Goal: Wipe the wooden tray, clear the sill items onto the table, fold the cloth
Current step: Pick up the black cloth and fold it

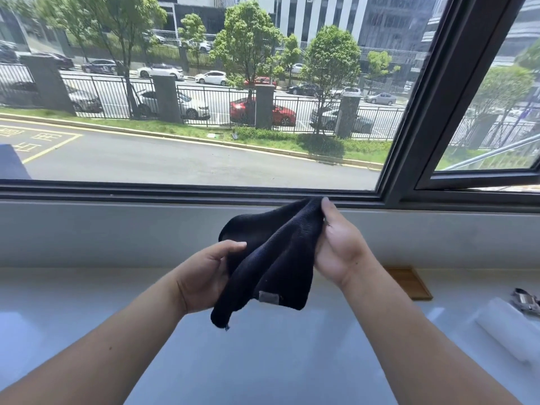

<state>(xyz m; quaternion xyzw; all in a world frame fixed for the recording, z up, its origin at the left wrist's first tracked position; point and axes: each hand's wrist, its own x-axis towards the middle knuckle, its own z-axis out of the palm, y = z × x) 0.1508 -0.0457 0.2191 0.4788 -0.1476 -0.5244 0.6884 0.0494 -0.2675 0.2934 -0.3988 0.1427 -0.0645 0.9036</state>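
A dark navy cloth with a small grey label hangs in the air above the white table, in front of the window sill. My right hand pinches its upper right corner between thumb and fingers. My left hand grips its left edge lower down. The cloth droops in loose folds between the two hands. The wooden tray lies flat on the table at the right, partly hidden behind my right forearm.
A white roll-like object lies on the table at the far right, with a small metallic item behind it. A dark window frame rises behind the sill. A blue object shows at the far left edge.
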